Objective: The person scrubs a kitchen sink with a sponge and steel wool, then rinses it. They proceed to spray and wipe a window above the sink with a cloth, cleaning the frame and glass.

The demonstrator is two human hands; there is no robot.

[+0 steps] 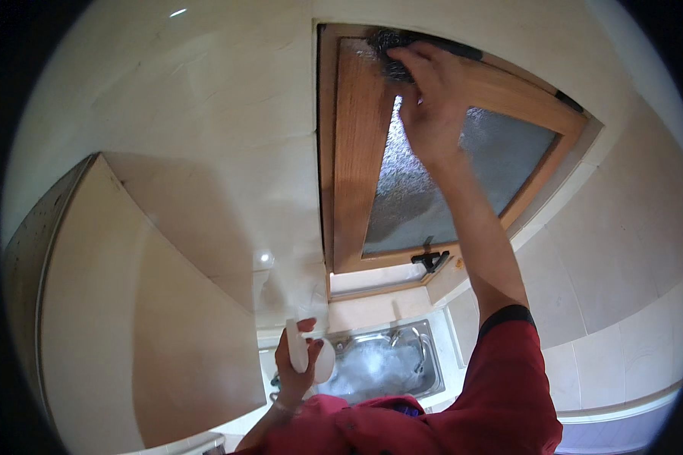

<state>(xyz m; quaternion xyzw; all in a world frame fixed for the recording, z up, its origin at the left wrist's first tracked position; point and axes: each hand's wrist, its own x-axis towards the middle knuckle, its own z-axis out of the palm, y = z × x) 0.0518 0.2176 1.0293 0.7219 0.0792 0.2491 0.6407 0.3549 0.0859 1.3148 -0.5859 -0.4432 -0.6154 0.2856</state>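
Reaching high, my right hand [438, 108] presses a dark wire scourer [391, 51] against the top left corner of the wooden window frame [356, 159]. The hand is slightly blurred. Frosted glass panes [506, 148] sit inside the frame, and my forearm crosses in front of them. Low down, to the left of the sink, my left hand [293, 372] grips a white plastic bottle [324, 361] that looks like a spray bottle. My fingers hide part of it.
A stainless steel sink [375, 364] with a tap [418, 347] lies below the window. A black window handle [431, 260] juts from the lower frame. To the left stands a cream cabinet [102, 318]; pale tiles [592, 273] line the right wall.
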